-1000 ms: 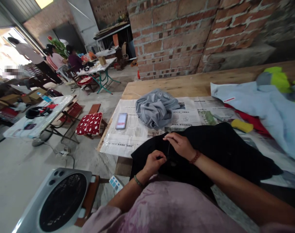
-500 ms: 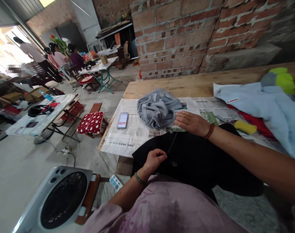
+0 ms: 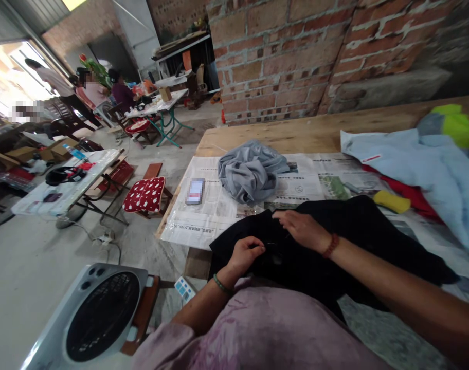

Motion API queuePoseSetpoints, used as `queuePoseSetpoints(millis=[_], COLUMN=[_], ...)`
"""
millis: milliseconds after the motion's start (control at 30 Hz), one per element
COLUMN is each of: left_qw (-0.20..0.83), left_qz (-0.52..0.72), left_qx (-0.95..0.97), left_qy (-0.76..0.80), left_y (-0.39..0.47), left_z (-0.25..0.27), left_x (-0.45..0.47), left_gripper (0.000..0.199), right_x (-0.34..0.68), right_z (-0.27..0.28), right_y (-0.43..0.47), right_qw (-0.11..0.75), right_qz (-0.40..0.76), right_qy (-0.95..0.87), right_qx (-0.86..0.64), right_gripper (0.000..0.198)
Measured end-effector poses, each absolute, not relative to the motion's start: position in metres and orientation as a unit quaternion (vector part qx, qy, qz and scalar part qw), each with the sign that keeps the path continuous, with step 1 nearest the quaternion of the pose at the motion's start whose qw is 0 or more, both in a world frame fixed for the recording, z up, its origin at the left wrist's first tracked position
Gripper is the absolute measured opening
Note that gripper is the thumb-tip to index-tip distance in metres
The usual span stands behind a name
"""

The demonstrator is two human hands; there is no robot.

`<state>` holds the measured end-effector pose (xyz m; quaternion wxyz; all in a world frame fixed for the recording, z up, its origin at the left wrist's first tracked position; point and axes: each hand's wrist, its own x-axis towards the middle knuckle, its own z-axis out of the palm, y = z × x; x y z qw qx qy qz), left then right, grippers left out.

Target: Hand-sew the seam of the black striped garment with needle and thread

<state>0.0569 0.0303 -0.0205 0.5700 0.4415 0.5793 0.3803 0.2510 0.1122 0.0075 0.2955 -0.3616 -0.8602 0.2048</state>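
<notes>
Black cloth (image 3: pixel 335 221) lies across my lap and over the table's front edge. My left hand (image 3: pixel 245 255), with a green bead bracelet at the wrist, is closed on the cloth, thumb and forefinger pinched together. Just right of it, my right hand (image 3: pixel 302 231) is above the cloth with its fingertips pinched. A thin pale thread (image 3: pixel 272 243) curves over the cloth between the two hands. Whether a needle is in my right fingers is too small to tell. A crumpled grey cloth (image 3: pixel 250 172) rests on the newspaper beyond my hands.
Newspaper (image 3: pixel 203 223) covers the wooden table, with a phone (image 3: pixel 195 191) on its left. Light-blue cloth (image 3: pixel 412 154) and a yellow piece (image 3: pixel 392 201) lie to the right. A fan-like appliance (image 3: pixel 103 313) and a red-cushioned stool (image 3: pixel 145 195) stand left. Several people sit or stand far behind.
My right hand has come down and nearer, from beside the grey cloth to above the black cloth. The thread, taut before, now lies slack. My left hand has stayed in place.
</notes>
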Motion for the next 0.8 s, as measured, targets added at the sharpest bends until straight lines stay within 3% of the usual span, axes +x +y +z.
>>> queuePoseSetpoints(millis=[100,233,367,500,700,800], left_qw=[0.561,0.485,0.229,0.012,-0.021,0.036], left_qz=[0.375,0.369,0.345,0.249,0.119,0.098], left_qx=[0.457,0.532,0.702,0.791,0.768,0.750], left_qy=[0.580,0.587,0.580,0.558,0.629,0.653], left_y=[0.031,0.031,0.026,0.020,0.038,0.055], left_z=[-0.021,-0.025,-0.025,-0.018,0.007,0.018], left_x=[0.057,0.060,0.068,0.075,0.035,-0.009], left_gripper=[0.010,0.006,0.014,0.051,0.062,0.050], right_x=[0.244,0.236,0.230,0.233,0.259,0.269], right_z=[-0.008,-0.020,-0.021,-0.010,0.013,0.015], right_y=[0.075,0.045,0.042,0.052,0.071,0.075], right_qw=[0.284,0.245,0.200,0.219,0.226,0.221], right_qz=[0.230,0.179,0.156,0.178,0.102,0.127], right_qy=[-0.855,-0.848,-0.845,-0.837,-0.830,-0.828], right_qx=[-0.368,-0.434,-0.471,-0.469,-0.500,-0.500], right_gripper=[0.026,0.020,0.013,0.017,0.017,0.016])
